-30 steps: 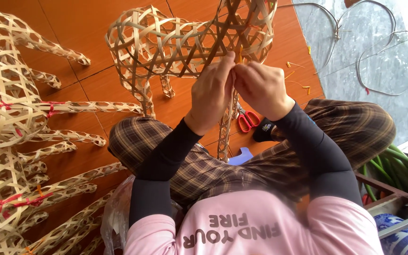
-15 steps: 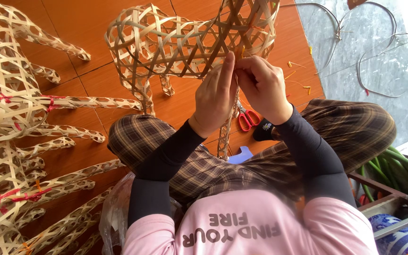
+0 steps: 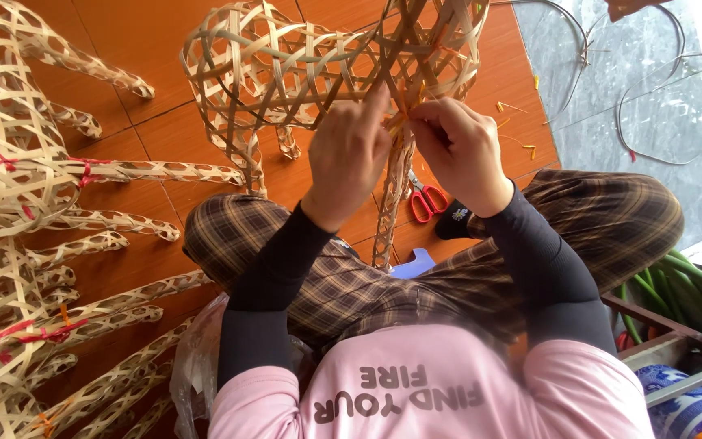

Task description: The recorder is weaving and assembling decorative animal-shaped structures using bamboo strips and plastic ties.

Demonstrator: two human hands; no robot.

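woven bamboo frame (image 3: pixel 302 65) stands on the orange floor (image 3: pixel 156 122) just ahead of the knees, its long leg running down between them. left hand (image 3: pixel 351 158) and right hand (image 3: pixel 461 150) pinched together on a thin orange tie (image 3: pixel 404 118) at a joint. best kept taut and close to the crossing. red scissors (image 3: pixel 426 199) lie just beneath; finished frames (image 3: pixel 10 162) along the left edge.

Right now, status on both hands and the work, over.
Left hand and right hand pinching strips on woven bamboo frame. Red scissors on floor beneath. Nothing blocking.
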